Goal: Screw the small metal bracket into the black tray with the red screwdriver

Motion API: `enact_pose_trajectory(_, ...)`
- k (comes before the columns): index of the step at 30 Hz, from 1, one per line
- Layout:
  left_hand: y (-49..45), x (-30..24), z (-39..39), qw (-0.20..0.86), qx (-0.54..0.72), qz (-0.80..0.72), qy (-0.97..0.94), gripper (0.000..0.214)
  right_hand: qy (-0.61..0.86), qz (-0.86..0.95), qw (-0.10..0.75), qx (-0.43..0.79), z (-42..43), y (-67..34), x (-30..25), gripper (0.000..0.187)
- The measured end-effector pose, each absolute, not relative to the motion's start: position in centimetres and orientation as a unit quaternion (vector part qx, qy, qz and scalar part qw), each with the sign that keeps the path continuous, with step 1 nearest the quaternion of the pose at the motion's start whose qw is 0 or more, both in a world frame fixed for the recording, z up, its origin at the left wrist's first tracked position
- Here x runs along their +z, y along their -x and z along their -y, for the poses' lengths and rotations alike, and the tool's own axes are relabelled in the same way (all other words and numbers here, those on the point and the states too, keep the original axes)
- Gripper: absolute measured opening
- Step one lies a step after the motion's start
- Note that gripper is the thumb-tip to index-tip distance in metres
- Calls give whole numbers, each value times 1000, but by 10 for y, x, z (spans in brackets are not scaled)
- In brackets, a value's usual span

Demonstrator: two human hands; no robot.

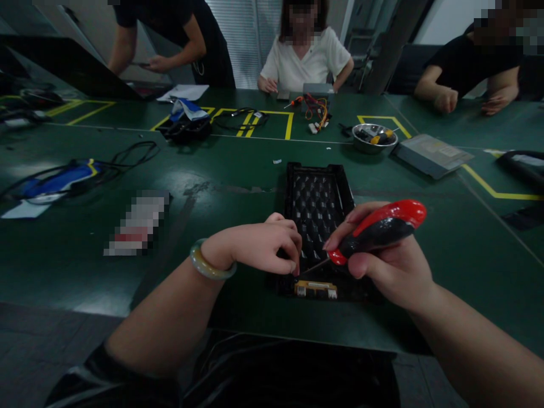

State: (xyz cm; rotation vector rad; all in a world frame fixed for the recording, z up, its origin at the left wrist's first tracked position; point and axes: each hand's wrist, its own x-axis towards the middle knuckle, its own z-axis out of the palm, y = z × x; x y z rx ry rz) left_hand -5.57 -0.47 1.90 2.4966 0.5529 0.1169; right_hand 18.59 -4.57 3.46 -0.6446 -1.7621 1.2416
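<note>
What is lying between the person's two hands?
In the head view, the thin metal shaft of the red-and-black screwdriver, above the black latticed plastic tray.

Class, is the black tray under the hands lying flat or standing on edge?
Lying flat: the black tray rests on the green table, its patterned floor facing up.

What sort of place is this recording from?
Likely an electronics repair or assembly workshop: a green table with yellow lines, a screwdriver in the right hand over a black tray, a metal bowl of parts.
</note>
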Motion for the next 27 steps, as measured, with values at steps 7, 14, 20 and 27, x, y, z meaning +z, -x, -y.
enact_pose_trajectory(7,56,18,5,275,34,-210,-938,20,235,686,405,557,54,-191,40,36)
enact_pose_trajectory(14,56,19,6,280,38,-210,-936,19,241,690,414,543,54,-191,39,37)
enact_pose_trajectory(20,56,20,6,278,37,-210,-937,20,238,687,413,549,54,-190,39,36)
enact_pose_trajectory(27,56,20,7,278,38,-207,-937,19,230,719,402,519,50,-192,38,34)
